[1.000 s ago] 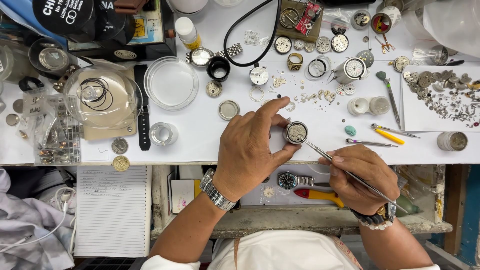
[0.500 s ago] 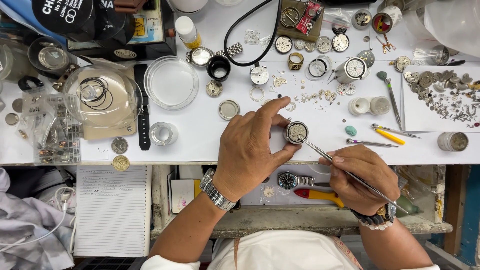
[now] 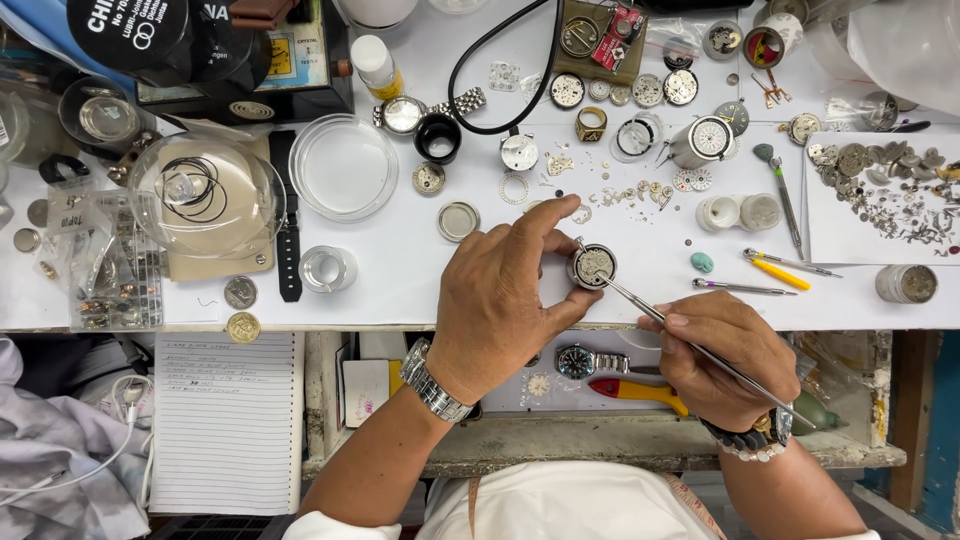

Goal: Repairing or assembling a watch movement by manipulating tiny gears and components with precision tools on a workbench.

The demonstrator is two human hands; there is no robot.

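Since the left hand (image 3: 500, 300) pinches the round watch movement (image 3: 593, 266) down on the white surface (image 3: 400, 270) so it can't skid, the right hand (image 3: 725, 355), fingers closed around thin tweezers (image 3: 680, 335), gets the tip onto its near edge.

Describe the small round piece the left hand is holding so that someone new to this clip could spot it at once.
On the white bench top, near its front edge at centre, the left hand pinches a round watch movement between thumb and forefinger. Unlike the loose movements further back, it alone is touched by the thin metal tool in the right hand.
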